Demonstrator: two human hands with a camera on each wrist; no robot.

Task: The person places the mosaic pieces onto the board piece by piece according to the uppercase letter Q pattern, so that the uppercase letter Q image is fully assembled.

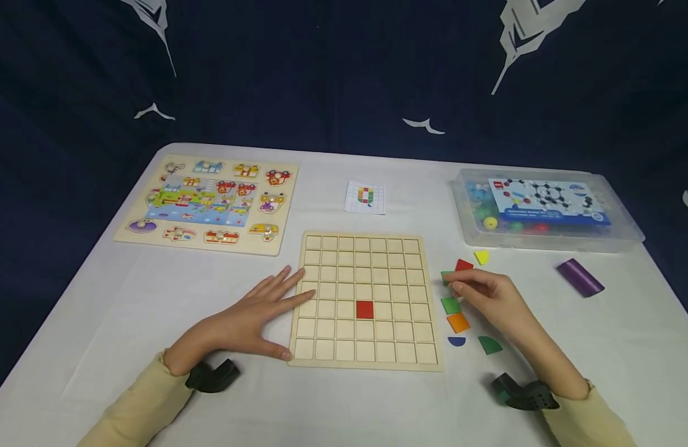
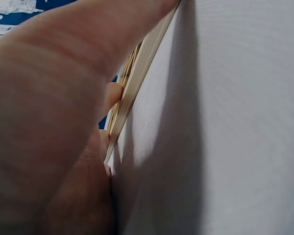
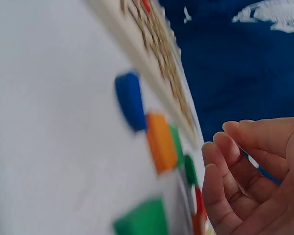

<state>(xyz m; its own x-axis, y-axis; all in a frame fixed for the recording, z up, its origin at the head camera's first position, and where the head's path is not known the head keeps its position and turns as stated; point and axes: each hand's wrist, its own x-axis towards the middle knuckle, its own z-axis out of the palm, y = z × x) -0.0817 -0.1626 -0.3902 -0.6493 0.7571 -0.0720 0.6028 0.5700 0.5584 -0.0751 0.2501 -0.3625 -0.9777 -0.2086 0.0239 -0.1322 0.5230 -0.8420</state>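
A pale wooden grid board (image 1: 310, 241) lies flat in the middle of the table, one red square (image 1: 364, 310) in a cell. My left hand (image 1: 254, 316) is spread against the board's left side, fingertips on the frame and thumb at its lower corner. Right of the board hovers my right hand (image 1: 497, 301), fingers bent loosely, thumb and index near a partly hidden green piece (image 1: 446, 277). In the right wrist view nothing shows between those fingertips. Around it lie a red piece (image 1: 464, 265), green square (image 1: 451, 305), orange square (image 1: 458, 322), blue half-round (image 1: 457, 341) and green quarter-round (image 1: 490, 345).
A small pattern card (image 1: 366, 197) lies beyond the board. At the back left is a picture peg puzzle (image 1: 282, 233). A clear plastic box (image 1: 618, 217) of coloured balls stands back right, with a purple cylinder (image 1: 580, 277) before it. A yellow piece (image 1: 482, 257) lies near the box.
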